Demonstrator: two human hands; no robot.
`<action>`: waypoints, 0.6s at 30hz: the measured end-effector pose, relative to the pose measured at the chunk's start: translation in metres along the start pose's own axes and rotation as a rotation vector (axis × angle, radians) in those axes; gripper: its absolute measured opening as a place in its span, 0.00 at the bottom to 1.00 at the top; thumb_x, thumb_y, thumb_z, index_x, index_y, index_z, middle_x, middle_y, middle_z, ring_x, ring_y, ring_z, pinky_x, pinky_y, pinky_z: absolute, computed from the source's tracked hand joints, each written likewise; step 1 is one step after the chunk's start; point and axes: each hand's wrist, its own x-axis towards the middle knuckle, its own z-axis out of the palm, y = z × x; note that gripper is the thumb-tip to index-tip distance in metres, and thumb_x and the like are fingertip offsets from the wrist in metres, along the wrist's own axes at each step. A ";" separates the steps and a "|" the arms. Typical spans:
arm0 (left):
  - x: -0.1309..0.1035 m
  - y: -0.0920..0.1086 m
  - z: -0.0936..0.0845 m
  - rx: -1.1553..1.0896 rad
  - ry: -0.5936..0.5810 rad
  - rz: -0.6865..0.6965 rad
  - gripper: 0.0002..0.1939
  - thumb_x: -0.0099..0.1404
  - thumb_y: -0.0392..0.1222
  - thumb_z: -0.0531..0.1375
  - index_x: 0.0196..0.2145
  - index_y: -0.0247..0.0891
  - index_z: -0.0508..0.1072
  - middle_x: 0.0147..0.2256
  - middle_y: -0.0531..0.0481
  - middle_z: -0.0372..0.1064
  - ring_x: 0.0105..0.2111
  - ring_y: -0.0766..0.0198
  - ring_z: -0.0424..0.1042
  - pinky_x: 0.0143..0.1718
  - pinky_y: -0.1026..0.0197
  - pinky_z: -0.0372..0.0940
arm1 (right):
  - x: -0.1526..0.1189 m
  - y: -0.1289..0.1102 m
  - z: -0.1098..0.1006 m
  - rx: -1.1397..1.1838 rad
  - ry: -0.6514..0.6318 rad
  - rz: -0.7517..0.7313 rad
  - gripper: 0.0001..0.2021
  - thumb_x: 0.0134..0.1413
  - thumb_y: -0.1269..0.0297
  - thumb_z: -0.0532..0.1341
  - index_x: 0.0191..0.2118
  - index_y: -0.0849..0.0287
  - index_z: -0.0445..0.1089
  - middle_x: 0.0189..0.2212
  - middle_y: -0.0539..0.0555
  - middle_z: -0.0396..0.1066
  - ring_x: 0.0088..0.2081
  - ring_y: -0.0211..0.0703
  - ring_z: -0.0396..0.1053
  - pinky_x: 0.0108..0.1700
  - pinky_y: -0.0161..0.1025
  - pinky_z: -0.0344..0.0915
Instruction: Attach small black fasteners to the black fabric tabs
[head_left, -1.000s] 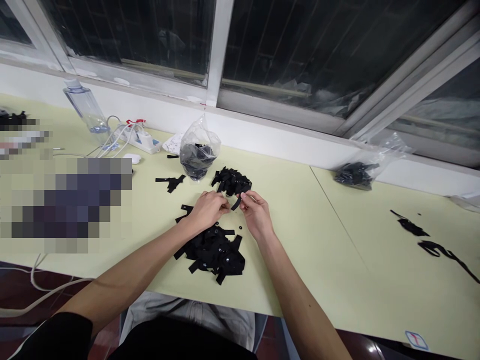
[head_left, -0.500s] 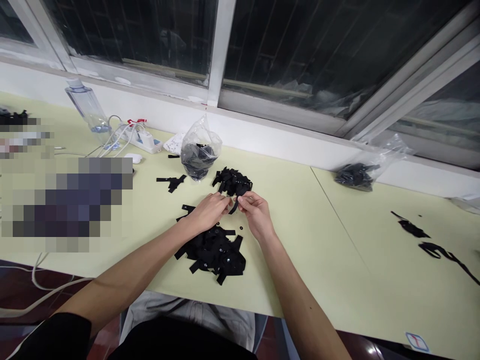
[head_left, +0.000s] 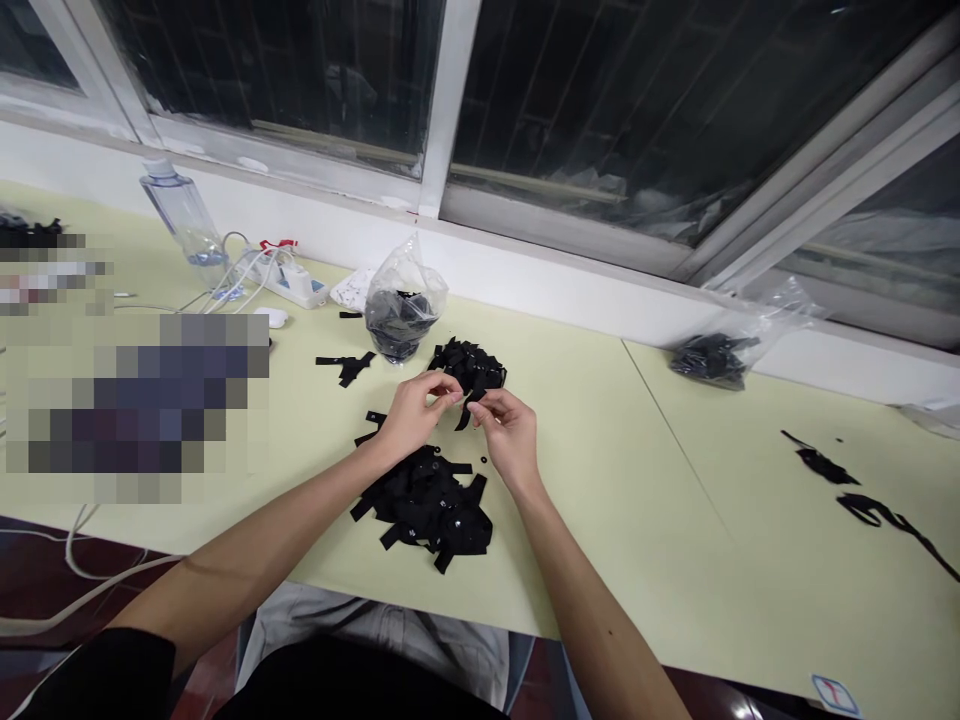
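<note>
Between my hands a short black fabric strip [head_left: 464, 414] hangs above the pale yellow table. My right hand [head_left: 510, 430] pinches it between thumb and fingers. Just to the left, my left hand [head_left: 417, 412] has thumb and forefinger pressed together close to the strip; whatever they hold is too small to make out. Behind my hands lies a heap of black fabric strips [head_left: 466, 362]. Nearer to me, partly under my left wrist, spreads a larger pile of black strips [head_left: 431, 510], some with small shiny round spots. A small black ring [head_left: 484, 460] rests beside that pile.
A clear bag of black pieces [head_left: 403, 310] stands behind the heap, with a few loose strips [head_left: 351, 366] to its left. A water bottle [head_left: 184, 215] and a power strip [head_left: 300, 288] with cables are farther left. Another bag [head_left: 709, 360] and black straps [head_left: 862, 508] lie right.
My left hand has drawn slightly away from the strip, its thumb and forefinger now showing in a pinch. My right hand still holds the strip, which now hangs more freely.
</note>
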 end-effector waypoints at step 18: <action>-0.002 -0.009 0.008 -0.185 -0.033 -0.092 0.09 0.65 0.45 0.61 0.39 0.38 0.78 0.39 0.47 0.77 0.40 0.58 0.75 0.44 0.57 0.69 | -0.003 -0.002 0.001 -0.117 0.050 -0.028 0.07 0.54 0.60 0.65 0.34 0.58 0.69 0.25 0.49 0.70 0.25 0.39 0.64 0.31 0.38 0.62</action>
